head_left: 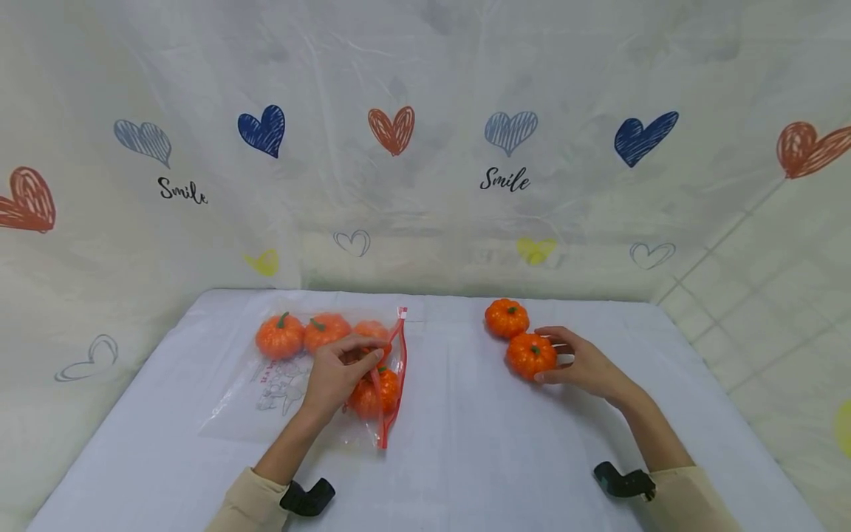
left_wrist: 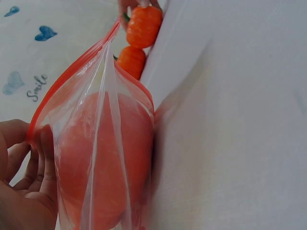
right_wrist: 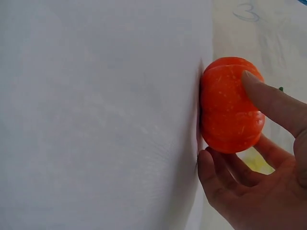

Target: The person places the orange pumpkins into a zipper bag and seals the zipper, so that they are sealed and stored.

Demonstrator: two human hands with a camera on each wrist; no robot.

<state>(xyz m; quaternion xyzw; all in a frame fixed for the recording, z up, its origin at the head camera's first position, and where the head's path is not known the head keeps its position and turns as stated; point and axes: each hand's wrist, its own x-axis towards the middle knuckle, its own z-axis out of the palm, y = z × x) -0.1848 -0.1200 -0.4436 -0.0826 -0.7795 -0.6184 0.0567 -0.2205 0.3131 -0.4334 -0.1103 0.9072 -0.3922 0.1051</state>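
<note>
A clear plastic zip bag point(head_left: 229, 414) with a red closure lies on the left of the table. My left hand point(head_left: 335, 377) pinches the upper side of its mouth, which gapes toward the right. Inside are several orange toy pumpkins point(head_left: 281, 338); one pumpkin point(left_wrist: 103, 158) sits just within the mouth, seen through the plastic in the left wrist view. Right of the bag, my right hand point(head_left: 588, 366) grips another pumpkin point(right_wrist: 230, 105), thumb on its near side and fingers round the far side. That pumpkin rests on the tabletop, touching a further loose pumpkin point(head_left: 507, 318) behind it.
A white cloth covers the table point(head_left: 459, 458). Behind it hangs a pale backdrop point(head_left: 439, 251) printed with hearts and the word Smile. A dark wrist device point(head_left: 307, 498) is on the left forearm, and a similar device point(head_left: 623, 482) on the right.
</note>
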